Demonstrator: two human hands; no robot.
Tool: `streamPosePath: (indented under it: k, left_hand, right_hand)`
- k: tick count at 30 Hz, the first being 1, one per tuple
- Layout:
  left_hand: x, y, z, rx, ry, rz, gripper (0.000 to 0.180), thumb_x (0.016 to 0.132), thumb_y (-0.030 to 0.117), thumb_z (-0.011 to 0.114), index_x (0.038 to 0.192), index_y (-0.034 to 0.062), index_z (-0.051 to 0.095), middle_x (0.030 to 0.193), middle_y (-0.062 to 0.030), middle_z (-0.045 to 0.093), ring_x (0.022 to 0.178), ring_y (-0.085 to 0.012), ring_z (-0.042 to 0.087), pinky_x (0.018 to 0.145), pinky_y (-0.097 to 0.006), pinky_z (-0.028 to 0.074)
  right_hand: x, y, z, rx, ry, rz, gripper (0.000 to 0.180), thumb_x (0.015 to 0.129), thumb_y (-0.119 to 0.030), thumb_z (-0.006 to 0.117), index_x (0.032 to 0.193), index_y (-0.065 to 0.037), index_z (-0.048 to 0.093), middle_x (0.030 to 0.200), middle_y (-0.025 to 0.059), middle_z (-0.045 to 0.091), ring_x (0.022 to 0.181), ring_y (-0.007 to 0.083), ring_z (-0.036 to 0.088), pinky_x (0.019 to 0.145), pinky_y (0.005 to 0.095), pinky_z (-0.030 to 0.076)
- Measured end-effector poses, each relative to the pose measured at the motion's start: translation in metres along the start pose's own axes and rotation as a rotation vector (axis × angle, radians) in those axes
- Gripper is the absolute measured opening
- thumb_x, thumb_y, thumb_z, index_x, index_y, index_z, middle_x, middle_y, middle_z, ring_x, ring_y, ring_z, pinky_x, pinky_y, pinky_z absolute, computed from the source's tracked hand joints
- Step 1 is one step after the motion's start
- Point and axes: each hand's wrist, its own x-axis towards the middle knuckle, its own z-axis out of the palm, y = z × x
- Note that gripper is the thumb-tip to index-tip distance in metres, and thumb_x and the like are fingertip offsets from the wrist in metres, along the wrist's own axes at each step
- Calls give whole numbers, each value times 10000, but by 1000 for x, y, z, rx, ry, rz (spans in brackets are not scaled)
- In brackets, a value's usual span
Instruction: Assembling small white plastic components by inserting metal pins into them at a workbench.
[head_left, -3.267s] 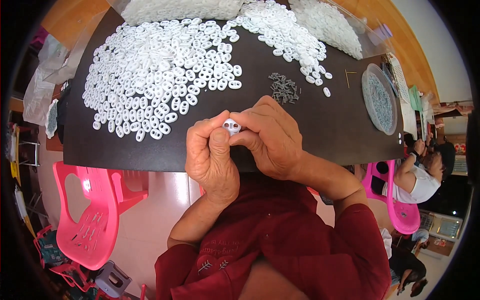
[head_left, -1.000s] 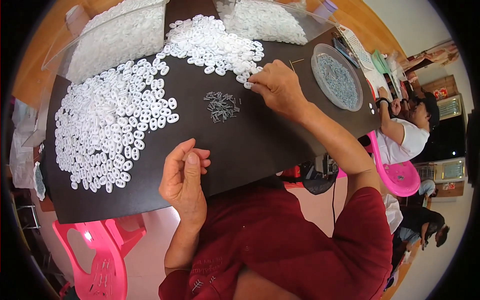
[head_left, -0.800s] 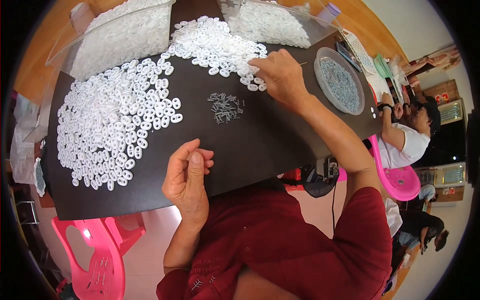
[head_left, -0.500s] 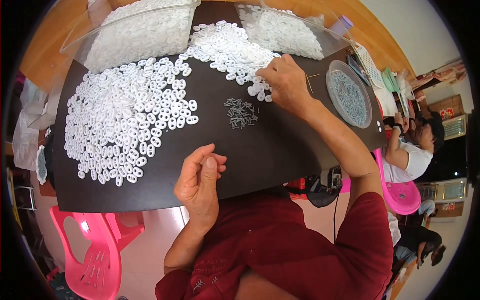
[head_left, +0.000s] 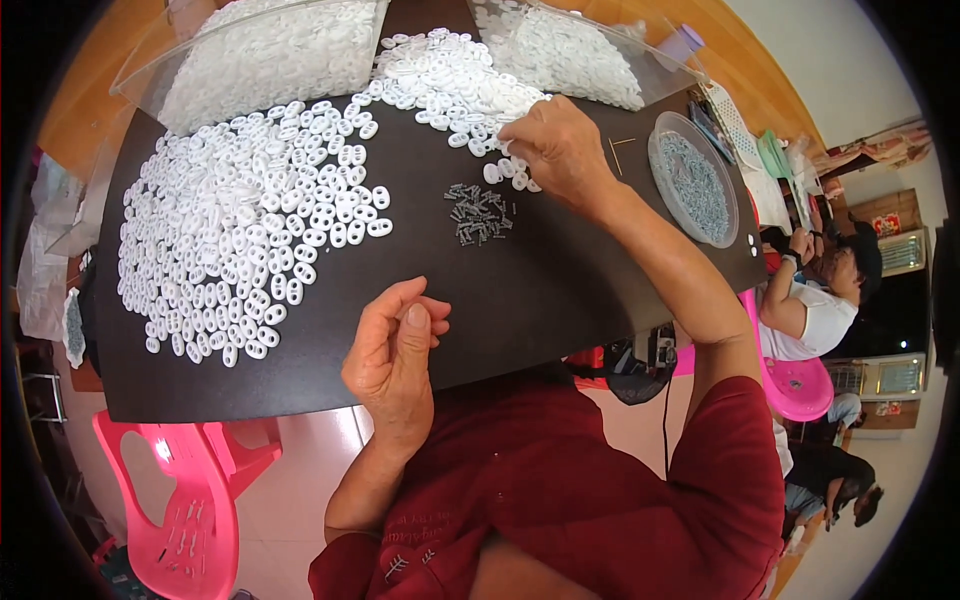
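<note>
My right hand [head_left: 562, 150] reaches to the far middle of the dark table, its fingers pinched together at the edge of a pile of white oval plastic pieces [head_left: 455, 85]. Whether a piece is between the fingertips is hidden. A few loose white pieces [head_left: 510, 174] lie just under that hand. Over the near edge of the table, my left hand [head_left: 395, 345] is held up with curled fingers and the thumb against them; anything inside is hidden. Between the hands lies a small heap of short grey pins or screws [head_left: 480, 214].
A broad spread of white two-holed ovals [head_left: 225, 235] covers the left of the table [head_left: 400, 250]. Two clear bins [head_left: 280, 60] of white pieces stand behind. A round tub [head_left: 695, 180] of grey pins sits right, by thin brass-coloured rods [head_left: 615, 155]. A person [head_left: 815, 285] sits at right.
The whole view has shifted slightly. My right hand stays at the edge of the white pile, its fingers moved a little; my left hand keeps its curled pose.
</note>
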Motion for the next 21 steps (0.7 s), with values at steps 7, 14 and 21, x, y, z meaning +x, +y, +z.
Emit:
streamPosePath:
  k: [7, 14, 21]
  left_hand:
    - [0, -1, 1, -5, -5, 17, 222, 912, 111, 545, 1078, -33, 577, 830, -110, 644, 665, -101, 568, 593, -203, 448]
    - [-1, 0, 2, 3, 9, -1, 222, 912, 114, 546, 1078, -32, 577, 835, -108, 643, 667, -99, 567, 595, -202, 447]
    - [0, 1, 2, -36, 12, -25, 228, 908, 109, 552, 1082, -38, 571, 841, -110, 644, 670, -100, 568, 595, -200, 446]
  right_hand:
    - [6, 0, 11, -150, -75, -39, 66, 690, -92, 665, 748, -111, 639, 682, 60, 530, 722, 254, 517, 603, 372, 428]
    - [11, -1, 15, -179, -138, -50, 85, 687, -79, 643, 663, -77, 561, 726, 77, 536, 779, 264, 510, 599, 384, 427]
    - [12, -22, -19, 405, -212, 295, 98, 735, -120, 667, 722, -45, 604, 673, 23, 580, 631, 159, 515, 567, 297, 406]
